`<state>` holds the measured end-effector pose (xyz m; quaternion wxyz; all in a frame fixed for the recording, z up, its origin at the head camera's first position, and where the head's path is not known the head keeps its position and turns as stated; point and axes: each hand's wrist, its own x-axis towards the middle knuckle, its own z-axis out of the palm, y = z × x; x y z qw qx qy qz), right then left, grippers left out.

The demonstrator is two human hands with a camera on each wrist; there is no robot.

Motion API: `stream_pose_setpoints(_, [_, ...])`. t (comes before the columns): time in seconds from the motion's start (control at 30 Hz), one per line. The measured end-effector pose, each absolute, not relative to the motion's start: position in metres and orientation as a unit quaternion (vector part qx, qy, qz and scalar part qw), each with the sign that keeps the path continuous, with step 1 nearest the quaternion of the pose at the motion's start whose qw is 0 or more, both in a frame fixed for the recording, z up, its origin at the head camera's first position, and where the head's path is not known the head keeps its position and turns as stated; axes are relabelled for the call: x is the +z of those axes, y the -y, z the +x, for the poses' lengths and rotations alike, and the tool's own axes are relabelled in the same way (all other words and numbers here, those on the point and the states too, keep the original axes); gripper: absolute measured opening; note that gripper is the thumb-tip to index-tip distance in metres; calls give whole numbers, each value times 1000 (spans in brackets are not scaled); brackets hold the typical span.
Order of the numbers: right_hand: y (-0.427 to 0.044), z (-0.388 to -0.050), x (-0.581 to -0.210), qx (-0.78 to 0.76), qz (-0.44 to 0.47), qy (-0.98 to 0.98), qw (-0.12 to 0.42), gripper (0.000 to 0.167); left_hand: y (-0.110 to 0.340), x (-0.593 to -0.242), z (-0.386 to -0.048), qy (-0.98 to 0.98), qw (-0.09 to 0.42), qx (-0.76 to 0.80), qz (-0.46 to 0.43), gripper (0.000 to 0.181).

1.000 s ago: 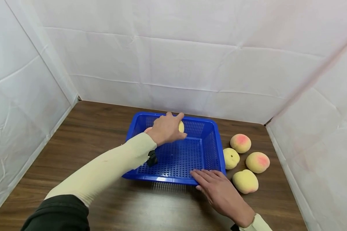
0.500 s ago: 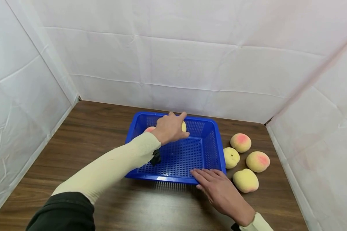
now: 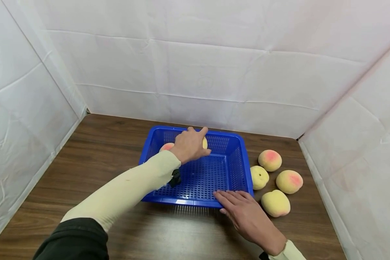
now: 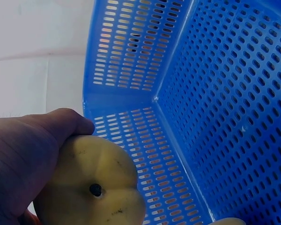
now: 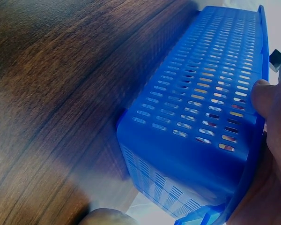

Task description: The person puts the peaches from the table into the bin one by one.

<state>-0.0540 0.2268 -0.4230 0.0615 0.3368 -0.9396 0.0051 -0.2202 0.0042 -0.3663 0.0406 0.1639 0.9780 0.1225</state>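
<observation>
The left hand (image 3: 189, 146) is over the back part of the blue basket (image 3: 248, 173), gripping a yellow peach (image 3: 204, 143); in the left wrist view the thumb lies against that peach (image 4: 96, 183), whose dark stem spot faces the camera. Another peach with a pink top (image 3: 167, 147) shows inside the basket, left of this hand and partly hidden by it. The right hand (image 3: 247, 216) rests on the basket's front right corner, fingers over the rim. In the right wrist view, its thumb (image 5: 263, 97) touches the rim from outside.
Right of the basket on the wooden table (image 3: 100, 151) lie several peaches, among them a pink-topped one (image 3: 270, 160) at the back and a yellow one (image 3: 276, 203) at the front. White sheeting (image 3: 195, 72) stands behind and on both sides.
The left hand, still gripping its peach, has shifted slightly right overall, uncovering more of the pink-topped peach. The right hand stays on the rim.
</observation>
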Motion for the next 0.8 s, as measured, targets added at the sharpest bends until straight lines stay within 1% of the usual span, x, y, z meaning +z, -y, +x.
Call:
stream_pose_setpoints(0.2, [-226, -53, -424, 7, 338, 939, 67, 50, -4, -370, -220, -979, 38, 116, 162, 75])
stream_pose_setpoints(0.5, [-224, -52, -425, 7, 343, 936, 73, 47, -3, -375, -222, -979, 60, 122, 153, 78])
stream_pose_setpoints(0.8, [-224, -52, -426, 9, 338, 938, 71, 48, -5, -381, -221, -981, 48, 111, 153, 76])
